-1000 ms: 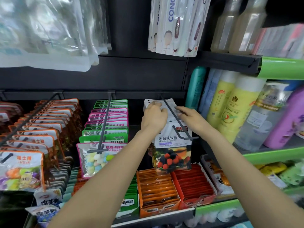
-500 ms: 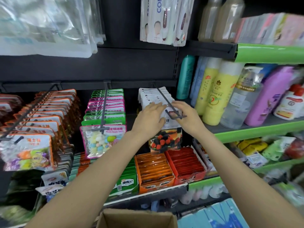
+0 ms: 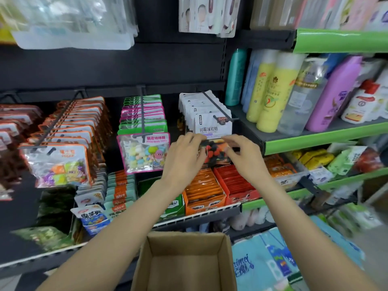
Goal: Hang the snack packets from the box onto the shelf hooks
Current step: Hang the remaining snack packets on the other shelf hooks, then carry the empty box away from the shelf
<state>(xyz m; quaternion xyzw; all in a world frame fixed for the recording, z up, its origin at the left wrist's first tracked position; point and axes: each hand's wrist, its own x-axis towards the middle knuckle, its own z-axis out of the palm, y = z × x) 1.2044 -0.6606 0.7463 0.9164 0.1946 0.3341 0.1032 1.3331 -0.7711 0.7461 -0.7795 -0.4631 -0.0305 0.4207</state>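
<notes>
A white snack packet (image 3: 213, 129) with red and black berries printed on it hangs at the front of a dark shelf hook (image 3: 218, 111), with several like packets behind it. My left hand (image 3: 184, 154) has curled fingers at the packet's left edge, at mid-height. My right hand (image 3: 241, 153) pinches its right edge with thumb and fingers. Below my forearms stands an open cardboard box (image 3: 227, 257), and the part of its inside that shows holds no packets.
Left of this hook hang rows of marshmallow packets (image 3: 143, 152) and orange-edged candy packets (image 3: 60, 162) on their own hooks. Orange and red snack cartons (image 3: 222, 185) sit on the shelf below. Bottles (image 3: 275, 89) fill the green-edged shelf to the right.
Both hands have slid down from the hook tip and packet top to the packet's middle. The view has tilted down, and more of the cardboard box shows.
</notes>
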